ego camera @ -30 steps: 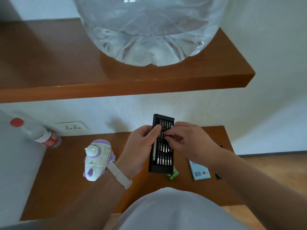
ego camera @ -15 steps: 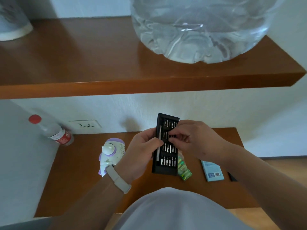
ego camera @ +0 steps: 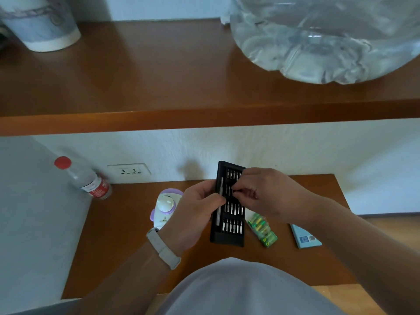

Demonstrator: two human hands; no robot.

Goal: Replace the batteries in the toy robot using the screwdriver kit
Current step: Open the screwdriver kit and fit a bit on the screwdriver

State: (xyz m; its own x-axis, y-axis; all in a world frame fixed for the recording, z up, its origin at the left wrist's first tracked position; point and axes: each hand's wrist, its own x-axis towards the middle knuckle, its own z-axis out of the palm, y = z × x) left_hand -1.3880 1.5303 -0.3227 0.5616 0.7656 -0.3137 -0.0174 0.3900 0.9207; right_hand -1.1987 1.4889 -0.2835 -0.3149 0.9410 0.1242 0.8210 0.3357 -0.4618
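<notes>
My left hand [ego camera: 195, 212] holds the black screwdriver kit tray [ego camera: 227, 235] by its left edge, above the lower shelf. The tray carries rows of bits and a silver driver handle [ego camera: 220, 201] along its left side. My right hand [ego camera: 266, 192] reaches over the tray, with its fingertips pinched at a bit in the second row. The white and purple toy robot [ego camera: 166, 205] lies on the shelf behind my left hand, partly hidden. A pack of green batteries [ego camera: 263, 228] lies to the right of the tray.
A light blue box [ego camera: 305, 237] lies right of the batteries on the brown lower shelf [ego camera: 118, 235]. A red-capped bottle [ego camera: 88, 180] leans at the back left by a wall socket [ego camera: 128, 171]. The upper shelf [ego camera: 159, 87] holds a big water jug [ego camera: 329, 37] and a pot [ego camera: 41, 26].
The view has shifted left, so the jug now sits further right. My hands stay on the kit; the right fingertips have closed tighter over the second row of bits.
</notes>
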